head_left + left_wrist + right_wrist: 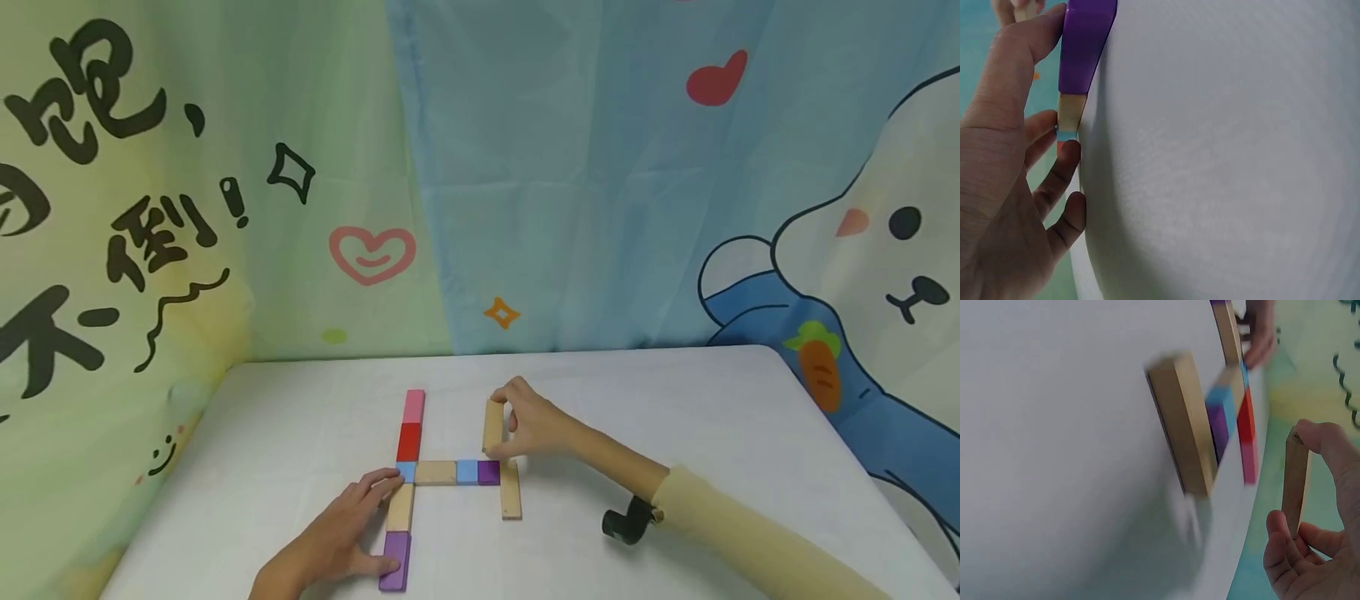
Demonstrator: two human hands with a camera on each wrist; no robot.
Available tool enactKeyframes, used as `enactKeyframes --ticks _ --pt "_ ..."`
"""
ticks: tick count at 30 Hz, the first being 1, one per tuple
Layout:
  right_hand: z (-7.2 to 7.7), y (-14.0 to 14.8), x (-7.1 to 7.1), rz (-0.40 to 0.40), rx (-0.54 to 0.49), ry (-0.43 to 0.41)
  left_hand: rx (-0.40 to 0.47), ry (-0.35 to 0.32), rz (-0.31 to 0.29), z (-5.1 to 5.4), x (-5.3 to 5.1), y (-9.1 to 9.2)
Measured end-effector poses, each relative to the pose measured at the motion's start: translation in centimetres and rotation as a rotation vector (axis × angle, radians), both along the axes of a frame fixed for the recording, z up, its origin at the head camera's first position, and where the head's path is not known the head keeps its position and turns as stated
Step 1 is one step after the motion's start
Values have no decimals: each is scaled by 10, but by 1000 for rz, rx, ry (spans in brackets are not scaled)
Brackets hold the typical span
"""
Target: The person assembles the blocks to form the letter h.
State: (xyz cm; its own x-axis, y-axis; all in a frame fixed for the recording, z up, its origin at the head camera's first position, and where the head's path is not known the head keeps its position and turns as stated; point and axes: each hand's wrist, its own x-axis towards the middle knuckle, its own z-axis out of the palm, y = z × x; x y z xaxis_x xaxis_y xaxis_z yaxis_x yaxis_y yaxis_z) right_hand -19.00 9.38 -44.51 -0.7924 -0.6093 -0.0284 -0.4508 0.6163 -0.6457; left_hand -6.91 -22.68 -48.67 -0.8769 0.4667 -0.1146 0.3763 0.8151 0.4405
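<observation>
My right hand (536, 425) pinches a plain wooden block (492, 427) by its two ends, thumb at one end and fingers at the other. In the right wrist view that block (1296, 481) hangs above the table. Just below it in the head view lies another wooden block (511, 493), touching a purple block (489, 473) at the end of a crosswise row. My left hand (341, 529) rests along the left column: its thumb touches a long purple block (395, 562), and a fingertip reaches a light-blue block (406, 472).
Above the light-blue block, the column continues with a red block (408, 442) and a pink block (414, 407). A wooden block (436, 473) and a blue block (467, 472) lie in the crosswise row. A printed curtain (525, 167) hangs behind the white table (637, 400).
</observation>
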Motion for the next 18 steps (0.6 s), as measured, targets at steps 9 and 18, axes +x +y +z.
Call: enactKeyframes --ticks 9,18 --pt "-1 15 88 105 99 208 -11 -5 7 0 0 2" --pt "-20 26 128 119 100 407 -17 17 3 0 0 2"
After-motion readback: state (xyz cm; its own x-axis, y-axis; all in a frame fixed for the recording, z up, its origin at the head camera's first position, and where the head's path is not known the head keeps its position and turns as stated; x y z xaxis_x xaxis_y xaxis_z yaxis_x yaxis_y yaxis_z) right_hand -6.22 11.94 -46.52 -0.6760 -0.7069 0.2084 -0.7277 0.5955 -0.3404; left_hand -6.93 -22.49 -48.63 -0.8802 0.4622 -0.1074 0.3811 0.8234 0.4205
